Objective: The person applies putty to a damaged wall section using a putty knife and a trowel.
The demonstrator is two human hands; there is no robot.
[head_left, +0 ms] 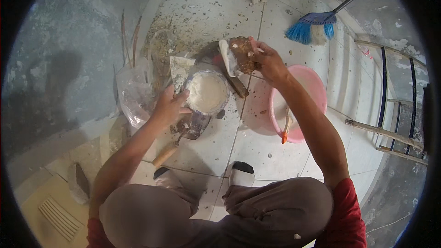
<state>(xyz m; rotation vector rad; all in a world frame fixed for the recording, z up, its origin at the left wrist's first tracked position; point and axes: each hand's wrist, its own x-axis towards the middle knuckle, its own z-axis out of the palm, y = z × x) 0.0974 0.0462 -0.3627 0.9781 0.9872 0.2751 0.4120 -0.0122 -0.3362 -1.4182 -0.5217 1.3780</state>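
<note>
Paste (229, 62) sticks to the brown block (245, 57) I see pinched in the right hand (270, 65); the half-open left hand (169, 104) touches the bowl (227, 93).

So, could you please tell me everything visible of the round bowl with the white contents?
The round bowl with a blue-tinged pale rim holds white material, lumpy and powdery-looking at left, smoother at right. Its mouth faces up, just left of the view's middle. The bare left hand touches its left edge. Its own material, and whether it rests on the white tiled floor, are unclear.
</note>
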